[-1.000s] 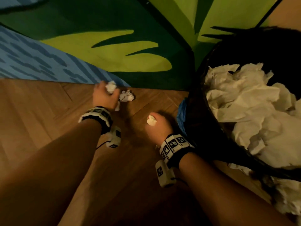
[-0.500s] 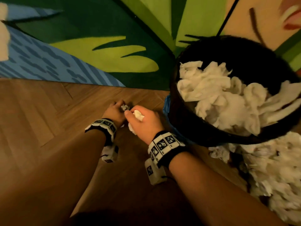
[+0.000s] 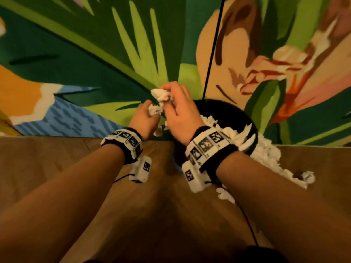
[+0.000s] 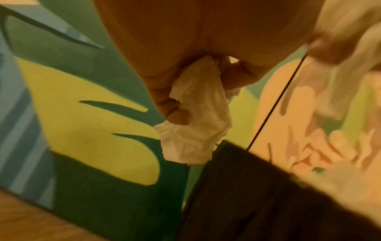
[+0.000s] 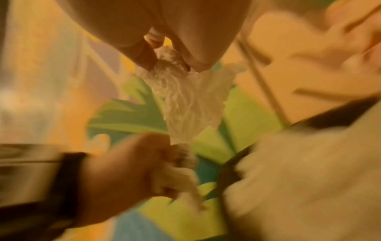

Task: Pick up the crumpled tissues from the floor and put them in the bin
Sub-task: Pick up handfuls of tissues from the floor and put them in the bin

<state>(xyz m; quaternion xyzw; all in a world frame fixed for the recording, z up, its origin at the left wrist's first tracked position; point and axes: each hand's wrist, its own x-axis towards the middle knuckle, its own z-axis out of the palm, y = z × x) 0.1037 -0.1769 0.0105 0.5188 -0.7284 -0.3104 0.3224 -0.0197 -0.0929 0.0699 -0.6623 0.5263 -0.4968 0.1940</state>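
Both hands have risen from the floor since half a second ago and now hang in front of the mural, level with the bin's rim. The right hand [image 3: 179, 112] has its fingers curled round a crumpled tissue [image 3: 162, 95], held just left of the bin [image 3: 214, 105] and above its rim. The left hand [image 3: 145, 118] sits just left of the bin and a little lower than the right, gripping a second tissue [image 3: 154, 110]; in the left wrist view that tissue [image 4: 198, 120] trails down from the closed fingers [image 4: 175, 114] and ends just beside the bin's dark wall [image 4: 257, 187]. The two tissues touch, or nearly touch, between the hands. The right wrist view is blurred, yet it shows the right hand's tissue [image 5: 185, 97] pinched at its top and hanging toward the left hand [image 5: 128, 164].

The bin is black and heaped with white tissues [image 3: 228, 133] that reach its rim. More tissues [image 3: 266, 154] lie spilled on the wood floor [image 3: 47, 158] to the right of the bin, with a small ball [image 3: 307, 177] further right and another scrap [image 3: 225, 195] in front of the bin. A thin black line [image 3: 212, 48] runs up the mural [image 3: 95, 54] behind the bin. Marker bands [image 3: 207, 147] wrap both wrists.
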